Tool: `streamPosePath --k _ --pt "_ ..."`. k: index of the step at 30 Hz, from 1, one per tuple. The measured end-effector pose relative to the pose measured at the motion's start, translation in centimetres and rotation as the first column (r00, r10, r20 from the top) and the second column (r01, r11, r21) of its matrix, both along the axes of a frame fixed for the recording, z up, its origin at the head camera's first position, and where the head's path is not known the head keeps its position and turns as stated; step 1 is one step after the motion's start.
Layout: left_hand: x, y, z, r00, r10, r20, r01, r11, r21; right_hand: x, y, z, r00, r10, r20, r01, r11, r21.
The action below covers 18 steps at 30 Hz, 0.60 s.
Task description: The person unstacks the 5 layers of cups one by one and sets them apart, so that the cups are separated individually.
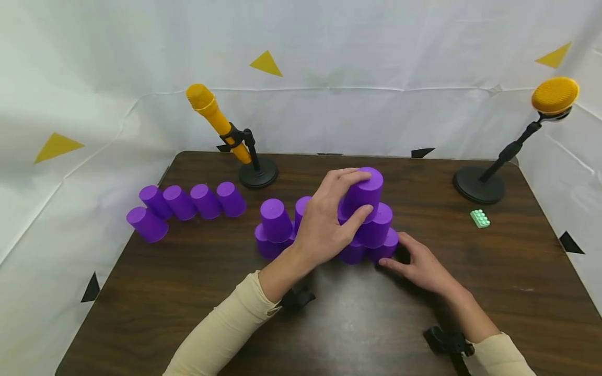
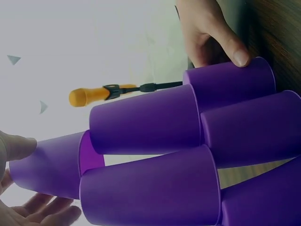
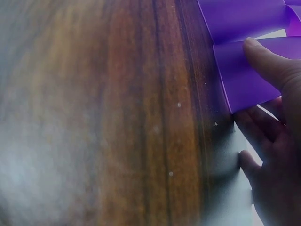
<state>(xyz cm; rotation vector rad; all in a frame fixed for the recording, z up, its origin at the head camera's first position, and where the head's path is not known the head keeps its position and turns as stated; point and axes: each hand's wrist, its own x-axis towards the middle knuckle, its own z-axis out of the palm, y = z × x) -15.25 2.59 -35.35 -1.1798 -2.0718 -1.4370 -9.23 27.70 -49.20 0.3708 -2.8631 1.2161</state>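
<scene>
Purple tapered upside-down cup (image 1: 369,190) grasped in my left hand (image 1: 324,222) | my right hand (image 1: 420,266) grips purple bottom-row cup (image 1: 386,247) | brown wood-grain table (image 1: 164,313), creased white backdrop (image 1: 338,36)

The table (image 1: 376,324) spans the lower frame, with a sheet (image 1: 329,47) behind it. At its rear, a microphone (image 1: 218,120) on a stand is left of centre and a second microphone (image 1: 555,96) far right, a brick (image 1: 480,218) just in front of its base. At left, four cups (image 1: 205,201) form a row, a fifth cup (image 1: 147,224) before its left end. Stacked cups (image 1: 276,222) spread across the centre, partly behind my left grip (image 1: 324,224). It holds the top cup (image 1: 369,191) above their right part; my right grip (image 1: 418,263) is around the bottom right cup (image 1: 385,249).
</scene>
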Motion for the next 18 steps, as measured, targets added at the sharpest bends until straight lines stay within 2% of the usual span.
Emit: streamPosePath --k 6,10,14,18 --pt "0.1 -0.4 0.2 1.000 0.006 -0.003 -0.006 1.000 0.002 0.1 -0.1 0.0 1.000 -0.009 0.009 0.009 1.000 -0.003" --pt "1.0 -1.7 0.9 0.999 0.032 -0.012 -0.031 0.999 0.030 0.1 -0.2 -0.1 1.000 -0.009 -0.007 0.009 1.000 -0.002" --pt "2.0 -4.6 1.8 0.995 0.090 -0.033 -0.087 0.992 0.094 0.1 -0.3 -0.1 1.000 -0.019 -0.017 0.019 1.000 0.004" --pt "2.7 -8.8 2.9 0.983 0.180 -0.026 -0.172 0.966 0.193 0.0 -0.4 -0.2 0.999 -0.026 -0.018 0.026 1.000 0.008"
